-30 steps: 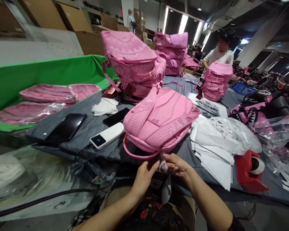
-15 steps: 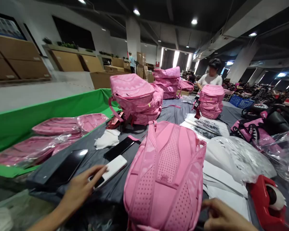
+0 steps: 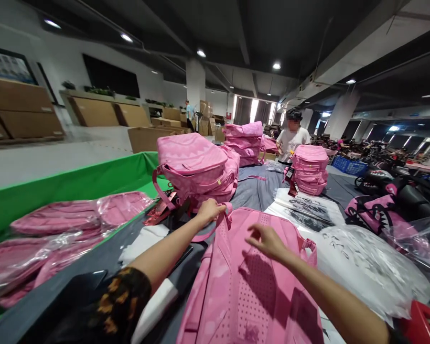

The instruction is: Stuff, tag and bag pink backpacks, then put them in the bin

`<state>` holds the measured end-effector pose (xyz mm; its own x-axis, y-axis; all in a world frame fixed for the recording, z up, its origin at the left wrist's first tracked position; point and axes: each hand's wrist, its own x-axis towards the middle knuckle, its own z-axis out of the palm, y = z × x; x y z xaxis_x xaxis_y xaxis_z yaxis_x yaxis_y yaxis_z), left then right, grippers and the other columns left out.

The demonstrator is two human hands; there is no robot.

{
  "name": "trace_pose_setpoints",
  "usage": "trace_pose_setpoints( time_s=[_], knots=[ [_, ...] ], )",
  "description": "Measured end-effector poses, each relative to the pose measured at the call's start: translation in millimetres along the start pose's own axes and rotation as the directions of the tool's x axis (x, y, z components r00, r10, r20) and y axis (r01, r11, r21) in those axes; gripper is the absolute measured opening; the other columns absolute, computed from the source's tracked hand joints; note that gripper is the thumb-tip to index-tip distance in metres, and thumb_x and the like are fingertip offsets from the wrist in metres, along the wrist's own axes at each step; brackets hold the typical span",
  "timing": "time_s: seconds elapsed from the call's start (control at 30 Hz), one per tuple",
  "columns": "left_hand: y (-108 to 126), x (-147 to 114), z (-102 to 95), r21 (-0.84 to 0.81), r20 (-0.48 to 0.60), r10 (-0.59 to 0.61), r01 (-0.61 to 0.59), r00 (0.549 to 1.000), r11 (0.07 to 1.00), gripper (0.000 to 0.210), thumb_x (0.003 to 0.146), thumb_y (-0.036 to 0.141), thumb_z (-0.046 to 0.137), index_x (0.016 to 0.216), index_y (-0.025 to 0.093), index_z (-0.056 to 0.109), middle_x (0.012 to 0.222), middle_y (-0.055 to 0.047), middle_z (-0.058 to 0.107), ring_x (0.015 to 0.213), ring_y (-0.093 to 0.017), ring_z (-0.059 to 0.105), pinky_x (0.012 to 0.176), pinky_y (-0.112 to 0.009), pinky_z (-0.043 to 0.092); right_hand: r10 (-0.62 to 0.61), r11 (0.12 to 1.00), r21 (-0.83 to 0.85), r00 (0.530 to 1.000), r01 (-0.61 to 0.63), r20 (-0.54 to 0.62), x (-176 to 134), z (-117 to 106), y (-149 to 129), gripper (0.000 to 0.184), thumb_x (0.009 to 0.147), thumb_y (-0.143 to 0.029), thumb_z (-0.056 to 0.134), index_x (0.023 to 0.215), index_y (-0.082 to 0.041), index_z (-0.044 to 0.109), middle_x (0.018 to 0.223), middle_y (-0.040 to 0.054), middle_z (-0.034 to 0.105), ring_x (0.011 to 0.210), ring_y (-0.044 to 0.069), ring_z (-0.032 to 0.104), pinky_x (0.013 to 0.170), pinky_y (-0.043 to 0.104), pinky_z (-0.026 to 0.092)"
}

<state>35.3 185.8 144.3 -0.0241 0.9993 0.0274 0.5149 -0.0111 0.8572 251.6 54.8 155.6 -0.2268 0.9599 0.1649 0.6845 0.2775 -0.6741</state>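
Observation:
A pink backpack (image 3: 218, 306) lies in front of me with its padded back panel and shoulder straps facing up. My left hand (image 3: 210, 211) is closed on the top of its left shoulder strap (image 3: 222, 234). Above the upper back panel hovers my right hand (image 3: 268, 241), fingers loosely bent and apart, holding nothing and casting a shadow on the panel. Left of the backpack, a white device (image 3: 157, 306) and a dark phone (image 3: 182, 258) are partly hidden by my left arm. White cloth or paper (image 3: 143, 242) lies beyond the forearm.
Stacked pink backpacks (image 3: 191, 157) stand behind; more (image 3: 310, 169) stand near a person in a white shirt (image 3: 294, 141). Bagged pink backpacks (image 3: 57, 217) lie in a green-sided bin (image 3: 75, 177). Plastic bags (image 3: 372, 267) and a red tape dispenser (image 3: 424, 320) are at right.
My left hand has moved from the white device up to the backpack's strap and closed on it. My right hand has risen from the backpack's lower right side to above its back panel.

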Motion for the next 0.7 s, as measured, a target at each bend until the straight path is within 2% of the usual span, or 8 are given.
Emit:
trace_pose_setpoints(
  time_s=[0.07,0.17,0.23,0.3,0.4,0.5,0.6,0.7],
  knots=[
    [0,-7,-15.6,-0.014,0.030,0.025,-0.024,0.999,1.000,0.019,0.066,0.027,0.071,0.052,0.018,0.062,0.050,-0.004,0.060,0.056,-0.024,0.065,0.058,-0.028,0.044,0.036,0.985,0.171,0.991,-0.014,-0.125,49,14,-5,0.027,0.071,-0.024,0.078,0.095,-0.015,0.068,0.080,0.0012,0.065,0.072,0.014,0.057,0.067,0.024,0.041],
    [-5,-19,-29.7,-0.055,0.057,0.056,-0.053,0.997,0.997,0.020,0.063,0.029,0.075,0.052,0.018,0.064,0.050,-0.002,0.060,0.053,-0.021,0.063,0.054,-0.026,0.042,0.116,0.931,0.359,0.983,-0.059,-0.140,102,43,-20,0.014,0.070,-0.021,0.075,0.067,-0.016,0.061,0.065,-0.0036,0.056,0.067,0.011,0.053,0.064,0.021,0.039],
    [-13,-26,-32.3,-0.101,0.054,0.060,-0.055,0.997,0.993,0.026,0.058,0.032,0.080,0.050,0.018,0.060,0.045,-0.001,0.056,0.049,-0.019,0.058,0.052,-0.026,0.040,0.155,0.909,0.406,0.980,-0.094,-0.121,119,57,-29,0.024,0.079,-0.020,0.062,0.058,-0.017,0.052,0.056,-0.0046,0.048,0.061,0.010,0.050,0.059,0.020,0.037],
    [-21,-33,-31.7,-0.186,0.051,0.058,-0.048,0.997,0.981,0.032,0.054,0.039,0.083,0.054,0.018,0.059,0.046,0.000,0.056,0.048,-0.016,0.055,0.052,-0.026,0.039,0.193,0.892,0.432,0.976,-0.131,-0.103,124,59,-33,0.028,0.085,-0.021,0.050,0.058,-0.019,0.045,0.054,-0.0046,0.045,0.056,0.009,0.049,0.056,0.019,0.038],
    [-25,-40,-28.4,-0.364,0.048,0.099,-0.075,0.994,0.929,0.041,0.051,0.048,0.084,0.067,0.018,0.062,0.062,-0.001,0.064,0.059,-0.015,0.059,0.059,-0.026,0.044,0.231,0.875,0.444,0.972,-0.193,-0.033,113,32,-23,0.030,0.091,-0.026,0.041,0.061,-0.022,0.036,0.053,-0.0067,0.039,0.046,0.008,0.043,0.050,0.019,0.039],
    [-18,-40,-23.1,-0.497,0.031,0.138,-0.104,0.990,0.861,0.048,0.046,0.048,0.086,0.077,0.017,0.067,0.074,-0.001,0.069,0.070,-0.015,0.061,0.067,-0.026,0.046,0.243,0.891,0.394,0.970,-0.224,0.002,88,-10,1,0.024,0.091,-0.032,0.049,0.070,-0.022,0.042,0.055,-0.0086,0.041,0.042,0.007,0.038,0.045,0.017,0.033],
    [-5,-31,-12.8,-0.564,0.033,0.118,-0.079,0.992,0.822,0.042,0.047,0.044,0.085,0.070,0.014,0.067,0.063,0.001,0.062,0.059,-0.011,0.052,0.058,-0.024,0.039,0.176,0.983,0.056,0.984,-0.173,-0.038,49,-31,27,0.011,0.085,-0.026,0.063,0.083,-0.021,0.055,0.064,-0.0044,0.054,0.051,0.010,0.053,0.049,0.019,0.035],
    [7,-17,3.5,-0.611,0.045,0.046,-0.009,0.998,0.792,0.035,0.053,0.040,0.081,0.053,0.016,0.056,0.047,0.006,0.046,0.046,-0.007,0.038,0.049,-0.024,0.031,0.133,0.950,-0.277,0.989,-0.146,-0.067,7,-16,39,0.004,0.083,-0.015,0.061,0.084,-0.019,0.062,0.072,0.0028,0.062,0.065,0.016,0.063,0.059,0.024,0.040]
  ],
)
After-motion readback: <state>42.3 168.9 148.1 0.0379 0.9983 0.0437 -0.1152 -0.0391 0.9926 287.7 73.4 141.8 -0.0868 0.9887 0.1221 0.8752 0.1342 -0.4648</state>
